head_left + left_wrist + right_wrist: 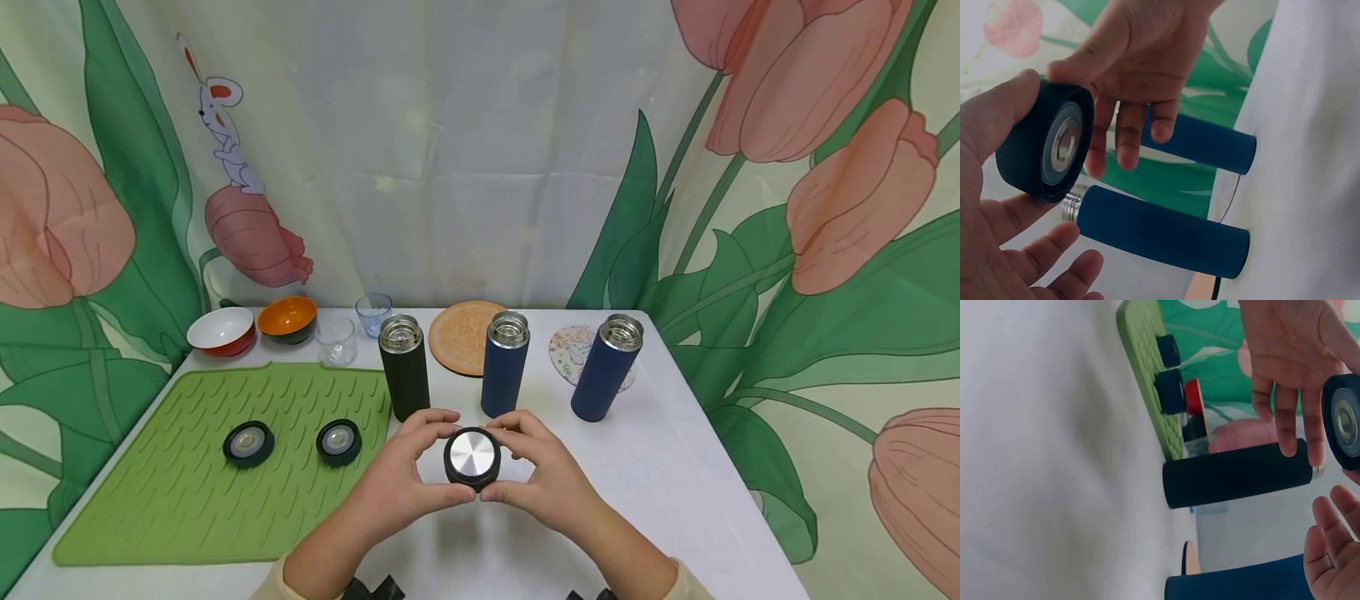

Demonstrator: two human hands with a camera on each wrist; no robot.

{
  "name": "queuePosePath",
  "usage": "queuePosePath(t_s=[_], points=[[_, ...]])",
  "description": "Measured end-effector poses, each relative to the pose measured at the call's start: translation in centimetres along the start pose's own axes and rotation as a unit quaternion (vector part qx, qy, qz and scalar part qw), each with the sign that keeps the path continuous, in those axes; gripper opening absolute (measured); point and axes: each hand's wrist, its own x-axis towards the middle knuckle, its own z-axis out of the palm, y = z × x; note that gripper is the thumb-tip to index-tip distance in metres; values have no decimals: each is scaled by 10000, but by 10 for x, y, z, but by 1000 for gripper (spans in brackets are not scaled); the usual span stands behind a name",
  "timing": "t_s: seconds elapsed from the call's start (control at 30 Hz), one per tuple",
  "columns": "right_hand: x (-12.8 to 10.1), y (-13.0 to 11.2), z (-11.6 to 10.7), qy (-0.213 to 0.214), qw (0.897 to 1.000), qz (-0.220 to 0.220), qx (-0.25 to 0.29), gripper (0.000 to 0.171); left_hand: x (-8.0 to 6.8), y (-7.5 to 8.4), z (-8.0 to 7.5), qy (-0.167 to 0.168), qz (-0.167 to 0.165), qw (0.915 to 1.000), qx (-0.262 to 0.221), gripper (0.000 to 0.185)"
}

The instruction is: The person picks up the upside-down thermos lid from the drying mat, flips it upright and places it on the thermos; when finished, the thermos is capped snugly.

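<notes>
A round dark flask lid (472, 458) with a brushed silver top is held up over the near part of the table. My left hand (405, 473) pinches its left side between thumb and index finger, and my right hand (553, 477) does the same from the right. In the left wrist view the lid's hollow underside (1066, 144) faces the flasks. Just beyond my hands stand a black flask (406, 379), a blue flask (503, 373) and, farther right, another blue flask (604, 373). All three are uncapped, showing steel necks.
Two more lids, one left (249, 443) and one right (339, 442), lie underside up on a green mat (202, 525). Behind it are a red-and-white bowl (225, 343), an orange bowl (287, 321) and two glasses. A round orange board (457, 337) and a patterned round mat (567, 350) lie at the back.
</notes>
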Motion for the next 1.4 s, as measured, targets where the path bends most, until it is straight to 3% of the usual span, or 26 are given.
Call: queuePosePath(t_s=[0.4, 0.9, 1.03, 1.23, 1.4], points=[[9, -6, 7, -117, 9997, -138, 156, 61, 0, 0, -5, 54, -50, 9993, -358, 72], [13, -9, 8, -7, 9999, 13, 139, 60, 0, 2, -11, 378, 222, 9989, -173, 69], [14, -8, 10, 87, 9996, 167, 186, 54, 1, 1, -20, 800, 358, 9961, 43, 66], [19, -2, 17, -31, 9972, 603, 431, 59, 9, 3, -45, 1924, 368, 9806, -48, 64], [32, -1, 23, -338, 9936, 852, 658, 74, 32, 4, -75, 2581, 286, 9657, -23, 63]])
